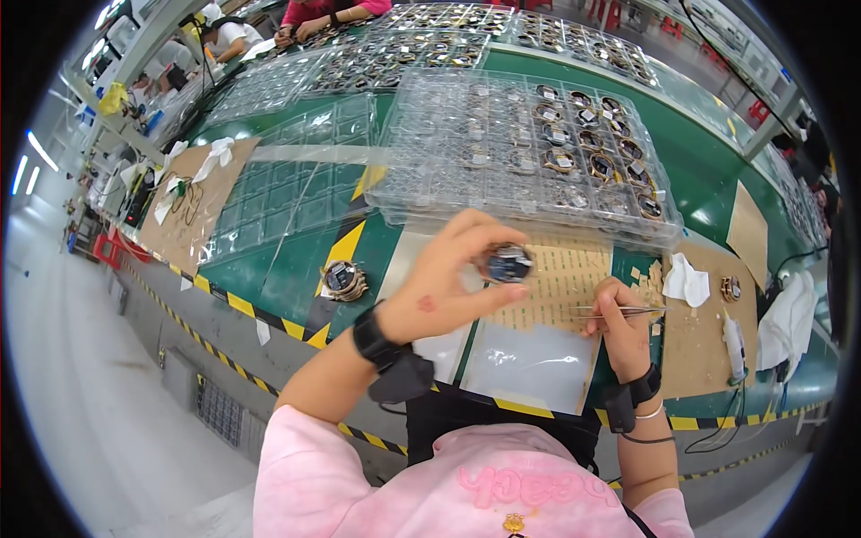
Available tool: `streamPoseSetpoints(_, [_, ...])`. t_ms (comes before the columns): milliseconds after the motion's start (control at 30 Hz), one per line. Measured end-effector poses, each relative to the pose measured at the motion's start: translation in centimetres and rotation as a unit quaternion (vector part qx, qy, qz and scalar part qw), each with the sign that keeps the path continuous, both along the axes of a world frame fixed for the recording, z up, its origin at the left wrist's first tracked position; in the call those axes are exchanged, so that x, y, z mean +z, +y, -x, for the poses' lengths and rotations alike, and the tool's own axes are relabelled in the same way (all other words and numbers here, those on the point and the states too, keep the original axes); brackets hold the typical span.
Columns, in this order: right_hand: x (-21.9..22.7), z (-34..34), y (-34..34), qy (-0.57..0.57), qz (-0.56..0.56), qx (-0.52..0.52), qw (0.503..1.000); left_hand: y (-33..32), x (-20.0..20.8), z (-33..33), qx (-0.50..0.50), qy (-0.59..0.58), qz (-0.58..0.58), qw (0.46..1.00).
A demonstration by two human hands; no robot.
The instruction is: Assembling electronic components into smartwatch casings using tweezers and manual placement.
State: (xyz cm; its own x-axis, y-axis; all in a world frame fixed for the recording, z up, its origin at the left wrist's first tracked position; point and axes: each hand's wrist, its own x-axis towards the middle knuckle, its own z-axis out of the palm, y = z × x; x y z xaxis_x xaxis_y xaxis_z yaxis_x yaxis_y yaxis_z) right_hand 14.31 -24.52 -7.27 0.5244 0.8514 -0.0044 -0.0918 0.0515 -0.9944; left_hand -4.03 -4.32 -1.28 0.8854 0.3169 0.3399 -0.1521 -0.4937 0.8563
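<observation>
In my left hand (pixel 444 291) is a small round part with a dark, shiny face (pixel 509 264), gripped by its edge between thumb and fingers above the work sheets. My right hand (pixel 619 327) is closed around thin metal tweezers (pixel 644 310), their tips pointing left toward a tan sheet with rows of small green marks (pixel 556 300). Below that sheet lies a glossy whitish sheet (pixel 529 363). Beyond my hands stands a stack of clear plastic trays (pixel 430 193), with similar round parts in the compartments toward the right. A small stack of ring-shaped parts (pixel 343 281) sits left of my left forearm.
Empty clear trays (pixel 291 179) lie at the left on the green table. A brown board (pixel 708 359) at the right bears a white cloth (pixel 686 281), a round part (pixel 731 288) and a white tube-like tool (pixel 734 348). Across the table, a person in pink sleeves (pixel 327 13) works.
</observation>
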Motion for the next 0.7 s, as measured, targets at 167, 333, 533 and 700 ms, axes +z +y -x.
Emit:
streamPoseSetpoints(167, [0.2,0.2,0.0,0.000,0.000,-0.001,1.000,2.5,1.2,7.7,0.165,0.045,-0.101,0.980])
streamPoseSetpoints(333, [-0.4,0.2,-0.2,0.005,-0.002,0.000,1.000,4.2,-1.5,12.7,0.323,0.078,-0.118,0.936])
streamPoseSetpoints(533, [-0.8,0.5,-0.3,0.013,0.020,-0.008,1.000,4.2,-3.0,13.2,0.337,0.103,-0.294,0.888])
streamPoseSetpoints(700, [-0.8,0.5,-0.2,0.022,0.030,-0.018,0.999,4.4,-2.4,13.5,0.329,0.123,-0.283,0.893])
